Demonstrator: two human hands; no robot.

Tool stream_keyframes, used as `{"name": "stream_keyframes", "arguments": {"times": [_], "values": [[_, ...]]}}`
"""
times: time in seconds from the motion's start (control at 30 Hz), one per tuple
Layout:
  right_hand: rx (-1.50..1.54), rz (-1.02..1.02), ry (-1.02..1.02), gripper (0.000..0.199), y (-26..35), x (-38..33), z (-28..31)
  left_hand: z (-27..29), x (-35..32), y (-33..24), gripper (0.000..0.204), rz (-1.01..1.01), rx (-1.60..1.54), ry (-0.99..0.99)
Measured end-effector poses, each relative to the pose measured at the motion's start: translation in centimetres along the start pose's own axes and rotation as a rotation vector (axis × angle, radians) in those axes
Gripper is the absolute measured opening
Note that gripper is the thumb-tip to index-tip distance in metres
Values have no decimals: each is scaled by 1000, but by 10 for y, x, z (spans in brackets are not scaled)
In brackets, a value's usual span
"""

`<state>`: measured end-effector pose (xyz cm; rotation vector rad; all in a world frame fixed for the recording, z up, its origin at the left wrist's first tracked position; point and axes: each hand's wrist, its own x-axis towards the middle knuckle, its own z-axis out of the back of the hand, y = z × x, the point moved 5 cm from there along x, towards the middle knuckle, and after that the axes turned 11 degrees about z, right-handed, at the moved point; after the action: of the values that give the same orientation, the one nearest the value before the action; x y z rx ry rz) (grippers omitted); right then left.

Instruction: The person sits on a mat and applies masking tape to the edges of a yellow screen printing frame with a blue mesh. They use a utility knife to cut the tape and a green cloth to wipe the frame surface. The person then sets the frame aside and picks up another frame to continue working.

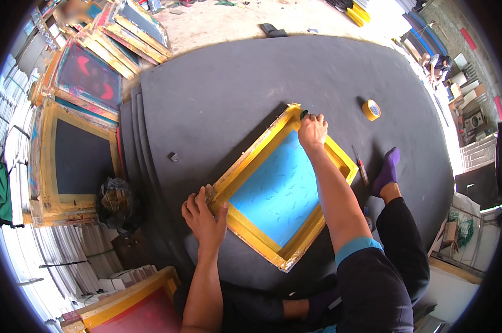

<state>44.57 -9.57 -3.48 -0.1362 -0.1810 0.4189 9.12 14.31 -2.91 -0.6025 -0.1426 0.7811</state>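
A screen-printing frame point(255, 151) with yellow taped sides and blue mesh point(279, 191) lies slanted on a dark grey mat stack point(223, 89). My left hand point(205, 219) grips its left corner, thumb on the near side and fingers over the outer edge. At the far corner, my right hand point(313, 132) is closed around a small dark green object point(304, 114), mostly hidden by the fingers. To the right of the frame lies a screwdriver-like tool point(362, 171) with a red and pale handle. A roll of yellow tape point(371, 110) sits farther right.
A small dark block point(174, 157) rests left of the frame. Several more screen frames point(90, 150) lean at the left beside a black plastic bag point(116, 202). My purple-socked foot point(386, 172) is on the mat at right. A dark slipper point(273, 30) lies beyond the far edge.
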Motion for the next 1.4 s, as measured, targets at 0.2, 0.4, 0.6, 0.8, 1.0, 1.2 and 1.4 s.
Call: {"name": "stream_keyframes", "arguments": {"times": [0.2, 0.4, 0.6, 0.8, 1.0, 1.2, 1.4], "values": [[107, 40, -205, 32, 17, -32, -34, -8, 0, -3, 80, -36, -8, -3], [211, -65, 158, 41, 40, -26, -9, -3, -1, -2, 81, -16, -12, -5], [171, -135, 375, 34, 26, -37, -3, -1, 0, -3, 81, -4, -26, 12], [191, -71, 69, 37, 35, -23, -8, -4, -2, -6, 79, -22, -25, -5], [325, 289, 137, 29, 110, -80, -6, -3, 1, 1, 74, -1, -23, -47], [344, 268, -135, 26, 74, -72, -9, -2, -1, -3, 65, -70, -64, -83], [269, 212, -71, 22, 88, -69, -14, -9, 1, -5, 65, -44, -93, -61]]}}
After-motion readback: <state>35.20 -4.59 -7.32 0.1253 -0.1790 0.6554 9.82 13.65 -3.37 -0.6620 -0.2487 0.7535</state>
